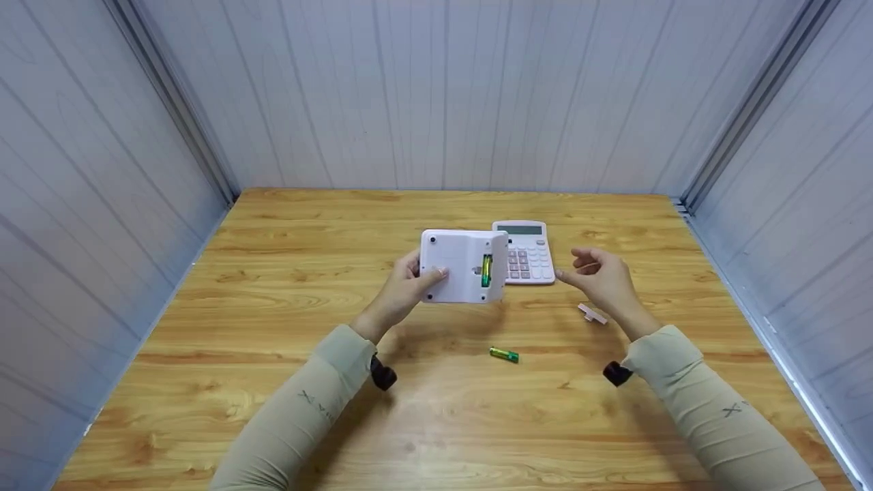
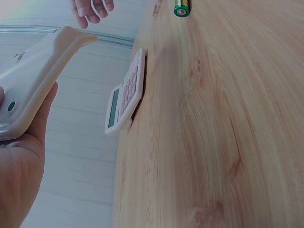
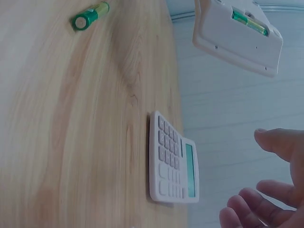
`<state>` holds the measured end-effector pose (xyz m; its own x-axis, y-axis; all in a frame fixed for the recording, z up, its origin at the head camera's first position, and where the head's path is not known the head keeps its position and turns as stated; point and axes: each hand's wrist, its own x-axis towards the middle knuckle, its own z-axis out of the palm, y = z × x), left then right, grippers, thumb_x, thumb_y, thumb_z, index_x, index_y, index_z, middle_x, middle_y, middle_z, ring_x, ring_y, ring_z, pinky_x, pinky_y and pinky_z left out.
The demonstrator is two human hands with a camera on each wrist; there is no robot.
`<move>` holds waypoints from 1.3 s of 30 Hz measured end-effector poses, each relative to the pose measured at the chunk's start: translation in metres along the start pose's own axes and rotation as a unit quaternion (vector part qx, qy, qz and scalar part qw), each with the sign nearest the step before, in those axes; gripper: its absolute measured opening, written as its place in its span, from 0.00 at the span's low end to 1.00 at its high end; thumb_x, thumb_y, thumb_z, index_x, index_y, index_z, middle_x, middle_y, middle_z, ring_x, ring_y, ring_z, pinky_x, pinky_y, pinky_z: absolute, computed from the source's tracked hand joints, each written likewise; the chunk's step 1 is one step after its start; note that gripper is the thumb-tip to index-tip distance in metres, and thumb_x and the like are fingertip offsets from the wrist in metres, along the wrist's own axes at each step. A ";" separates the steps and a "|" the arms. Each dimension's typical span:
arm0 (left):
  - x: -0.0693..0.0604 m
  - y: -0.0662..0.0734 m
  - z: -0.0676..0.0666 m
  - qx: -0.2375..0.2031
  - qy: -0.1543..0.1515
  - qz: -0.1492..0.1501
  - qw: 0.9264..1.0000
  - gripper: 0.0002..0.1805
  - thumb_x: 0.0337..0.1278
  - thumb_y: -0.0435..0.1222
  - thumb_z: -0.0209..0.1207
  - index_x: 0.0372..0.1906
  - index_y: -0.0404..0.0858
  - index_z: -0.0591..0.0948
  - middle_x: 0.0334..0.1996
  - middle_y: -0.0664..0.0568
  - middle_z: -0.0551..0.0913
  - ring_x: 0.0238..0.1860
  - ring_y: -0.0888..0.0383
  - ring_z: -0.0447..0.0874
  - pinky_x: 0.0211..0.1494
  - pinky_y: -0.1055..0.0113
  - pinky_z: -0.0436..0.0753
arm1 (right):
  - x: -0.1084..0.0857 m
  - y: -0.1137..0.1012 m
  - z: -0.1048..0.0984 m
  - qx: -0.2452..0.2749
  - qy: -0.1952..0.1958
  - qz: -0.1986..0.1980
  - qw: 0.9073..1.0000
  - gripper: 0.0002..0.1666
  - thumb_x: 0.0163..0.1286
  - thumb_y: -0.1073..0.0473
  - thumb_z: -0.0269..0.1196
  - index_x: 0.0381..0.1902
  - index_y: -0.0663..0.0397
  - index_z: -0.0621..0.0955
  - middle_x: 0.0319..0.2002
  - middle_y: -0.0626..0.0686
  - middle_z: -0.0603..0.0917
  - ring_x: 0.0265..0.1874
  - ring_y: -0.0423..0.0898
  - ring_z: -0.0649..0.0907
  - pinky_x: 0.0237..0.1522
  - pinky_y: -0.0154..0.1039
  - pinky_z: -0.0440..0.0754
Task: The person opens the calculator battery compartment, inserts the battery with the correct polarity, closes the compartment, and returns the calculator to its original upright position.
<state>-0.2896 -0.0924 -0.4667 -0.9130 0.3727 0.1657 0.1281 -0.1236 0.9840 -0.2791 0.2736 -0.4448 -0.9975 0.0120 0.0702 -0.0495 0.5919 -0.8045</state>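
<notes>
In the head view my left hand (image 1: 408, 281) grips a white calculator (image 1: 453, 266) by its left edge, thumb on its back, which faces me. A green battery (image 1: 486, 271) sits in its uncovered battery slot. My right hand (image 1: 603, 276) is in the air to the right, holding nothing, its fingers loosely bent and apart from the thumb in the right wrist view. Below that hand, a small battery cover (image 1: 592, 314) lies on the table. A second green battery (image 1: 504, 354) lies nearer me on the wood.
Behind the held calculator, another calculator (image 1: 525, 256) lies face up on the wooden table (image 1: 273, 286), partly hidden by it. Pale panel walls (image 1: 436, 95) enclose the table at the back and both sides.
</notes>
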 end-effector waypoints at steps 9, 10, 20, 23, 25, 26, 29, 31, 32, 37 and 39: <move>0.000 -0.002 -0.002 -0.001 0.004 -0.002 1.000 0.27 0.78 0.29 0.59 0.76 0.31 0.72 0.66 0.30 0.83 0.63 0.39 0.88 0.62 0.43 0.91 | 0.000 0.016 -0.002 -0.028 -0.039 0.014 0.999 0.39 0.74 0.51 0.74 0.74 0.68 0.76 0.64 0.71 0.80 0.60 0.63 0.82 0.65 0.57 0.83; 0.000 -0.002 -0.002 0.001 0.004 -0.002 1.000 0.27 0.78 0.29 0.59 0.77 0.31 0.72 0.66 0.30 0.83 0.63 0.39 0.88 0.62 0.42 0.91 | 0.000 0.018 -0.003 -0.033 -0.042 0.015 0.998 0.40 0.74 0.51 0.74 0.74 0.68 0.76 0.64 0.71 0.80 0.61 0.63 0.82 0.65 0.57 0.83; 0.001 -0.002 -0.003 0.014 0.002 -0.003 1.000 0.27 0.78 0.31 0.59 0.77 0.32 0.72 0.67 0.31 0.83 0.65 0.38 0.87 0.63 0.41 0.90 | 0.001 0.033 -0.010 -0.072 -0.093 0.041 0.992 0.39 0.74 0.54 0.73 0.74 0.72 0.75 0.71 0.74 0.76 0.64 0.67 0.80 0.63 0.58 0.85; 0.001 -0.002 -0.003 0.015 0.002 -0.006 1.000 0.28 0.79 0.31 0.59 0.77 0.32 0.72 0.68 0.31 0.82 0.66 0.37 0.86 0.63 0.41 0.90 | 0.001 0.038 -0.011 -0.078 -0.105 0.050 0.990 0.40 0.74 0.54 0.73 0.73 0.73 0.75 0.71 0.76 0.75 0.64 0.68 0.80 0.64 0.57 0.85; 0.000 -0.001 -0.003 0.015 0.002 -0.007 1.000 0.28 0.78 0.31 0.59 0.77 0.32 0.72 0.67 0.31 0.83 0.66 0.37 0.86 0.63 0.41 0.90 | 0.001 0.042 -0.012 -0.084 -0.113 0.053 0.989 0.41 0.74 0.53 0.73 0.73 0.73 0.74 0.70 0.77 0.75 0.64 0.68 0.80 0.64 0.58 0.85; 0.000 -0.001 -0.003 0.015 0.002 -0.006 1.000 0.27 0.78 0.30 0.59 0.77 0.32 0.72 0.67 0.31 0.83 0.65 0.38 0.86 0.63 0.41 0.90 | 0.000 0.043 -0.013 -0.087 -0.117 0.053 0.988 0.41 0.74 0.52 0.73 0.74 0.73 0.74 0.71 0.77 0.75 0.65 0.69 0.80 0.65 0.58 0.85; 0.000 -0.001 -0.003 0.017 0.002 -0.003 1.000 0.27 0.78 0.30 0.59 0.76 0.32 0.72 0.67 0.31 0.83 0.65 0.38 0.87 0.62 0.41 0.90 | -0.001 0.047 -0.017 -0.102 -0.131 0.048 0.985 0.42 0.75 0.50 0.73 0.74 0.73 0.73 0.71 0.77 0.75 0.66 0.70 0.79 0.66 0.62 0.84; 0.000 -0.001 -0.003 0.017 0.002 -0.002 1.000 0.26 0.79 0.30 0.59 0.76 0.32 0.73 0.66 0.31 0.83 0.64 0.39 0.87 0.62 0.40 0.90 | -0.001 0.050 -0.018 -0.112 -0.137 0.045 0.983 0.43 0.74 0.50 0.73 0.74 0.73 0.73 0.71 0.77 0.75 0.68 0.71 0.78 0.68 0.64 0.82; 0.000 -0.001 -0.003 0.017 0.002 -0.001 1.000 0.26 0.79 0.30 0.59 0.76 0.32 0.73 0.67 0.32 0.83 0.64 0.39 0.87 0.62 0.40 0.90 | -0.001 0.051 -0.019 -0.116 -0.141 0.042 0.982 0.43 0.74 0.50 0.73 0.74 0.74 0.74 0.70 0.78 0.76 0.68 0.71 0.78 0.69 0.65 0.81; 0.000 0.000 -0.002 0.018 0.001 -0.002 1.000 0.27 0.79 0.31 0.59 0.76 0.33 0.73 0.67 0.32 0.83 0.65 0.38 0.87 0.62 0.40 0.90 | -0.002 0.057 -0.018 -0.122 -0.153 0.043 0.980 0.44 0.72 0.51 0.75 0.72 0.79 0.73 0.68 0.79 0.78 0.68 0.72 0.79 0.69 0.64 0.81; -0.001 0.000 -0.002 0.018 0.002 -0.004 1.000 0.27 0.79 0.31 0.59 0.77 0.33 0.73 0.67 0.32 0.83 0.65 0.38 0.87 0.61 0.40 0.90 | -0.003 0.059 -0.017 -0.117 -0.159 0.046 0.979 0.45 0.72 0.52 0.75 0.71 0.81 0.72 0.67 0.79 0.78 0.68 0.72 0.79 0.69 0.64 0.81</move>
<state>-0.2898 -0.0946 -0.4673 -0.9154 0.3704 0.1577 0.1349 -0.0868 0.9870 -0.2783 0.3227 -0.4824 -0.9645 -0.1555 -0.2135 0.0173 0.7693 -0.6386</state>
